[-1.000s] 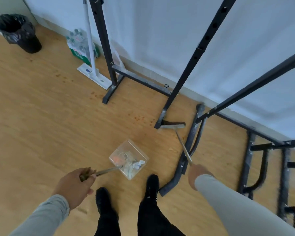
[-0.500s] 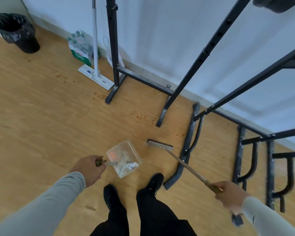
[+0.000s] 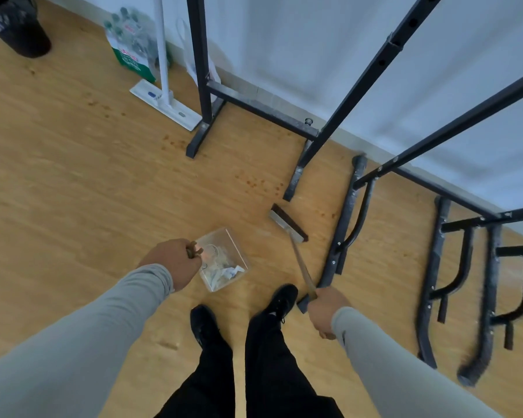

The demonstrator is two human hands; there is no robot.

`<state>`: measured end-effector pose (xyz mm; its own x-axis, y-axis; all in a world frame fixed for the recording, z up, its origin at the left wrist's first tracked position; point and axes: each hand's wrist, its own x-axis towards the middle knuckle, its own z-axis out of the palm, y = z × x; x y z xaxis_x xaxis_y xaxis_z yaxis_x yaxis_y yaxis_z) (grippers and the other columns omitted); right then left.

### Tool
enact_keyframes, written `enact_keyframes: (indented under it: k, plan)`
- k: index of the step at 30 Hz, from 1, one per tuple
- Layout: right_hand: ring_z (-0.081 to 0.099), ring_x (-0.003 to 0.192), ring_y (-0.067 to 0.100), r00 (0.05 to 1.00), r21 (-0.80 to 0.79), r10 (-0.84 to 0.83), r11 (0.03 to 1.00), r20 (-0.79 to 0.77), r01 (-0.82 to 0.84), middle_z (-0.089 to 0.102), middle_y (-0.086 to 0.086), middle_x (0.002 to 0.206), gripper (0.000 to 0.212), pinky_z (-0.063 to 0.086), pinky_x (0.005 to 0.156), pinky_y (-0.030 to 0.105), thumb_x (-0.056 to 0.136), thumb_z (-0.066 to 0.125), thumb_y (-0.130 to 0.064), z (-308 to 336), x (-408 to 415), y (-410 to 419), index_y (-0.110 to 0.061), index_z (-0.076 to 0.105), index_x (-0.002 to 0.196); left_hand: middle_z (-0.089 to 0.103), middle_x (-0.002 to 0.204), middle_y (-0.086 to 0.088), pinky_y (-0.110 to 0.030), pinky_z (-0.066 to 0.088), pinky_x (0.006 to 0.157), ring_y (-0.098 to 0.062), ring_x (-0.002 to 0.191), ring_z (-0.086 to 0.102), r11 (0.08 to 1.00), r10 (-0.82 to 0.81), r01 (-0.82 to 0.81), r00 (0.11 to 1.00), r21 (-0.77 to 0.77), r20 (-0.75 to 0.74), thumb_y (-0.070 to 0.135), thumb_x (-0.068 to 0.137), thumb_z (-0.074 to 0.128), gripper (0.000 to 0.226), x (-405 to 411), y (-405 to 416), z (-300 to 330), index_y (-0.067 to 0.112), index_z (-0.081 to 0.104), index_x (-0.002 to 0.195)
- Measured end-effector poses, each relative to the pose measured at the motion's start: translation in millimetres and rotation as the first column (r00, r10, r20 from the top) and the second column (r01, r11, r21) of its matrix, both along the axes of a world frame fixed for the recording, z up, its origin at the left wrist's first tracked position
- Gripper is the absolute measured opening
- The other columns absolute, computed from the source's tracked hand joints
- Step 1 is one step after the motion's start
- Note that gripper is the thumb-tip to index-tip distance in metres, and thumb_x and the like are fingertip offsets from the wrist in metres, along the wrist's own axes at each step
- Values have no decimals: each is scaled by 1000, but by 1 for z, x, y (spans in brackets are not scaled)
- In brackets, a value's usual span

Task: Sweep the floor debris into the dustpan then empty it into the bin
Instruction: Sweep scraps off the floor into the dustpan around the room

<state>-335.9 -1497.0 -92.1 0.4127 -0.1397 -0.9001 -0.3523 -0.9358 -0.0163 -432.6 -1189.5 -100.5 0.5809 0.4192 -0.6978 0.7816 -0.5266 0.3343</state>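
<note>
Open wooden floor point(image 3: 73, 182) lay clear to the left; black steel rack frames point(image 3: 347, 212) crowded the right and the wall side. Left hand point(image 3: 171, 262) was closed around the handle of a clear, boxy plastic dustpan point(image 3: 224, 260), which sat just ahead of the black shoes point(image 3: 280, 300) and held pale paper scraps point(image 3: 224, 271). Right hand point(image 3: 325, 310) gripped the thin broom point(image 3: 289, 224) stick, its flat dark-bristled head on the floor near the dustpan. The black-lined bin point(image 3: 15, 28) stood well apart, far left corner.
</note>
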Motion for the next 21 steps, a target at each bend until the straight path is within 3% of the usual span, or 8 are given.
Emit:
enact_keyframes:
  k: [4,8,12,17,21]
  plan:
    - [45,55,19,994,7,91,996,-64,-91,51,4,80,40,38,44,24,91,39,-10,7,-39,2,-20,50,128,67,84,3,-30,52,65,-19,74,64,998,-21,22,1000,66,-6,41,93,55,27,8,-8,-7,25,66,112]
    - [36,45,15,988,7,-91,996,-127,92,48,8,72,43,29,40,21,94,44,-9,65,3,-42,-30,50,131,67,86,4,-29,50,64,-20,76,65,997,-19,20,1000,80,-13,44,93,53,30,10,-8,-6,27,65,116]
    - [35,36,13,980,43,-198,979,-11,199,51,10,65,41,27,37,18,96,53,-8,106,42,-67,-33,48,128,67,87,4,-29,50,64,-19,77,65,998,-11,12,1000,62,-18,44,93,53,32,6,-4,-4,28,65,118]
    - [44,49,21,997,-61,16,998,74,-12,53,12,67,31,38,44,23,94,44,-7,43,61,-44,-19,58,119,67,91,3,-31,54,69,-21,79,65,998,-1,3,1000,56,-24,43,94,54,30,15,-5,-3,26,64,115]
    - [51,58,26,993,-69,100,992,-58,-104,57,13,75,45,45,54,30,88,41,-6,-13,22,-12,-14,53,131,65,86,4,-31,52,66,-20,76,64,995,-21,24,999,93,-27,41,93,55,24,16,-1,-6,26,65,107]
